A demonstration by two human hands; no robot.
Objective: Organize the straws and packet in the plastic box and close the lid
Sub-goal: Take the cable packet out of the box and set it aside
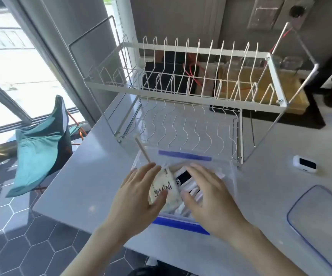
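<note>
Holding packet (164,191) over plastic box (233,182), left hand (139,193)

both bare forearms extend forward and converge, left hand (139,193) palm-down with fingers nearly straight and thumb curled inward, right hand (207,194) palm-down with fingers spread and gently bent, hands just apart.

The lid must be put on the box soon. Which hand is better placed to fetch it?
The right hand. The lid lies on the counter to the right of the box, and the left hand holds the packet.
</note>
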